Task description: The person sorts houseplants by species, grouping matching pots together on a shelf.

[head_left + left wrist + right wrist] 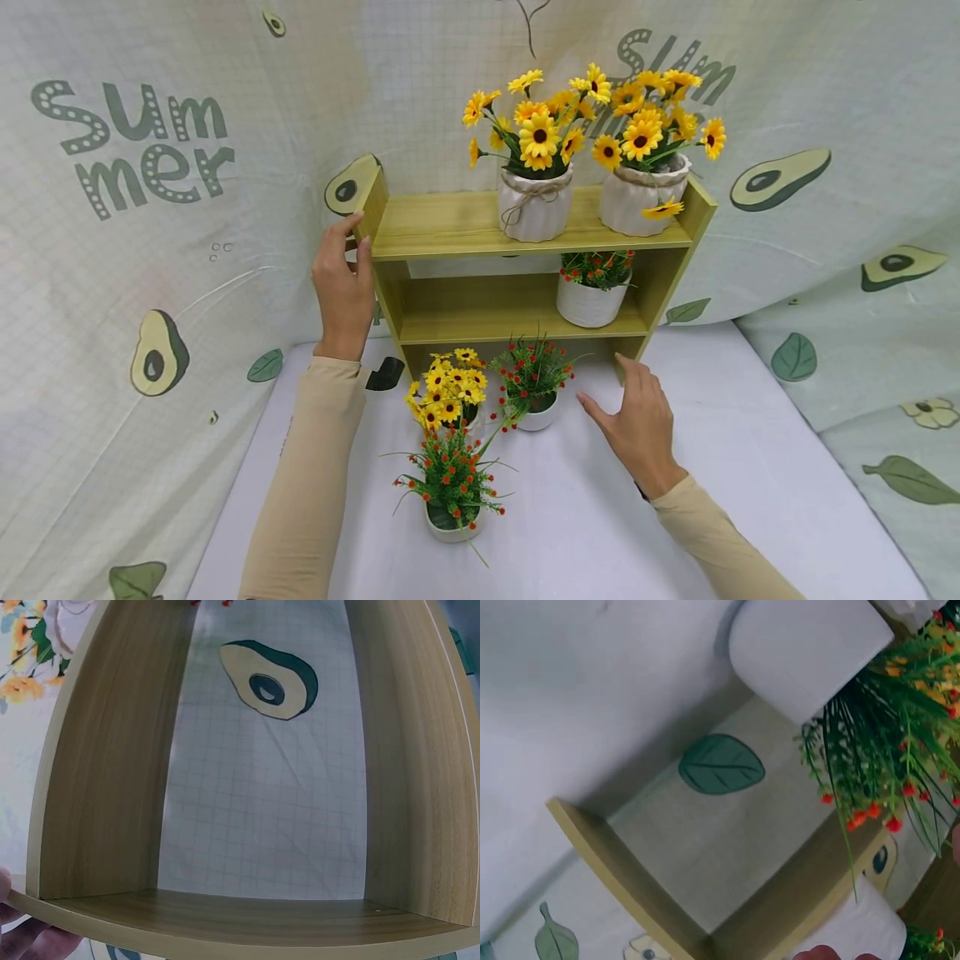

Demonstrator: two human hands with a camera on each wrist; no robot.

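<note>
A wooden two-tier shelf [450, 225] stands at the back of the white table. My left hand [341, 292] holds the upper end of its left side panel, thumb at the front edge and fingers on the outside. The left wrist view shows fingers [41, 941] at the panel's corner. My right hand [637, 421] is beside the foot of the right panel, fingers loosely spread, holding nothing; its fingertips overlap the panel in the head view. Just left of it stands a white pot of red-flowered greenery [534, 392].
Two white pots of yellow flowers [534, 204] [643, 200] stand on the top board. A red-flowered pot [592, 302] sits on the lower board. In front are yellow flowers [450, 396] and another red-flowered plant [453, 492]. A printed curtain [150, 267] hangs behind.
</note>
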